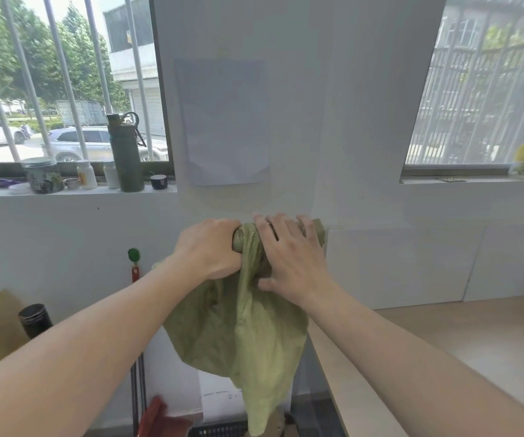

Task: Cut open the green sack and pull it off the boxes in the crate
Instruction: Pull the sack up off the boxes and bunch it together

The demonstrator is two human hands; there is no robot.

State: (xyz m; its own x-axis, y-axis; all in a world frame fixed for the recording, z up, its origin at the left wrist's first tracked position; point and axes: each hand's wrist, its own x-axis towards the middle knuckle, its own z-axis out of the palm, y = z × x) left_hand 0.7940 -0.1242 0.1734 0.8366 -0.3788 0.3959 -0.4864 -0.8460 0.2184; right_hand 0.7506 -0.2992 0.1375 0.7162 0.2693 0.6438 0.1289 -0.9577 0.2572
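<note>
A: Where are the arms?
B: Both bare forearms reach forward and up, meeting at chest height.
A: And the hands?
B: The left hand [211,247] is a closed fist; the right hand [289,253] lies beside it, fingers [270,228] spread and curled over.

- Both bare hands, left hand [211,247] and right hand [292,257], grip the bunched top of the crumpled green woven sack [241,335].
- The sack hangs down before the white wall [285,121].

no text, label or number is clear enough to read.
</note>
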